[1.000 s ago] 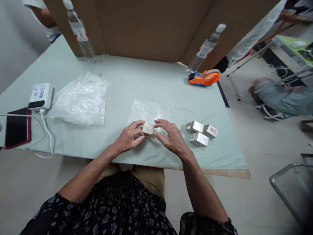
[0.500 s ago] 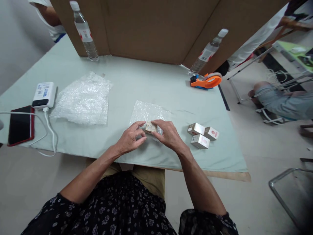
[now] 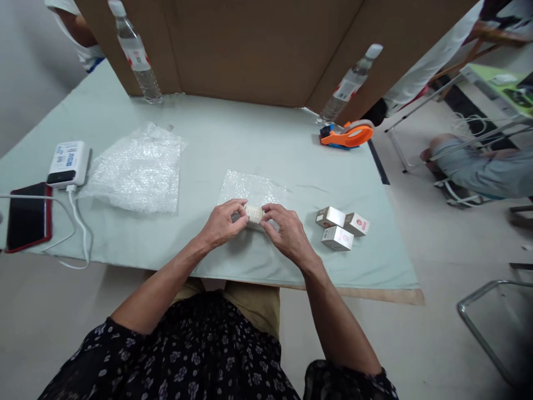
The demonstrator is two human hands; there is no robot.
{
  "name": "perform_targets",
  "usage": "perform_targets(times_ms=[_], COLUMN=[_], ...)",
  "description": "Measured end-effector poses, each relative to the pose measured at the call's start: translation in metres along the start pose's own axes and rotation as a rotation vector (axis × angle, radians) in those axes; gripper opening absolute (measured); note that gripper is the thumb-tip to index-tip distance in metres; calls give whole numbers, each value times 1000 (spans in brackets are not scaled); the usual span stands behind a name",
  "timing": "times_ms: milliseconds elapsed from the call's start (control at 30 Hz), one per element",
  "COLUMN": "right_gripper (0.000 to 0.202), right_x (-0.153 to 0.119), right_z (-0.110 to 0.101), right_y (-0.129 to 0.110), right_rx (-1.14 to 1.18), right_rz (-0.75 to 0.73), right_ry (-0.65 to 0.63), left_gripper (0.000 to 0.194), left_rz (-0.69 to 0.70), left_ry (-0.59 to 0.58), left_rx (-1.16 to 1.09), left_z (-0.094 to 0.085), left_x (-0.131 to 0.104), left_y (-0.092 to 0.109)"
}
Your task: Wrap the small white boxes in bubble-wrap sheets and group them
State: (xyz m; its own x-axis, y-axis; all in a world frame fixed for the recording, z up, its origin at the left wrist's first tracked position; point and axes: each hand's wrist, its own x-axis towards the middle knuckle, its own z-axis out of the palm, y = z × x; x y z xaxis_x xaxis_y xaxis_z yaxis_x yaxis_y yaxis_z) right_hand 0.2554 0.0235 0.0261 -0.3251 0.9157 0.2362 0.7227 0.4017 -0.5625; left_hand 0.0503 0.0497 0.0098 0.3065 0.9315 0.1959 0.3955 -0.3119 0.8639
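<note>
Between my two hands is a small printed box (image 3: 254, 214), over a sheet of bubble wrap (image 3: 250, 188) on the table. My left hand (image 3: 227, 221) grips the box's left end between thumb and fingers. At its right end, my right hand (image 3: 285, 228) holds it the same way. Part of the bubble wrap is hidden under the box and my hands. To the right of my right hand, three small white and gold boxes stand close together, the front one (image 3: 337, 238) nearest me.
A larger piece of bubble wrap (image 3: 137, 169) lies left, by a power bank (image 3: 69, 162) and a phone (image 3: 29, 216) with a cable. Water bottles (image 3: 139, 61) (image 3: 350, 83) stand before a cardboard panel (image 3: 258, 50). An orange tape dispenser (image 3: 347, 135) sits back right. Other people are partly visible.
My left hand has closed onto the box's left end, and the box has turned to lie squarer between my hands. The whole view has shifted slightly.
</note>
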Motion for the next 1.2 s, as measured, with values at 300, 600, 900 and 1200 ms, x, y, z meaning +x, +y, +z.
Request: perform_targets(times_ms=[300,600,900,1200], right_gripper=[7,9,8,23], right_x=[6,5,-20,-20], right_z=[9,8,-14,26], right_y=[6,6,-21,-29], right_rx=[263,269,-227,-377], right_rz=[104,98,-59,-205], right_ry=[75,14,449,114], left_gripper=[9,8,9,4], left_rz=[-77,-158,-212,-167], left_ry=[-31,-27,-105,-164], left_rx=[-107,-114,-67,44], left_z=[2,3,-3,-9], left_x=[5,-5,4,7], left_y=[1,4,6,7])
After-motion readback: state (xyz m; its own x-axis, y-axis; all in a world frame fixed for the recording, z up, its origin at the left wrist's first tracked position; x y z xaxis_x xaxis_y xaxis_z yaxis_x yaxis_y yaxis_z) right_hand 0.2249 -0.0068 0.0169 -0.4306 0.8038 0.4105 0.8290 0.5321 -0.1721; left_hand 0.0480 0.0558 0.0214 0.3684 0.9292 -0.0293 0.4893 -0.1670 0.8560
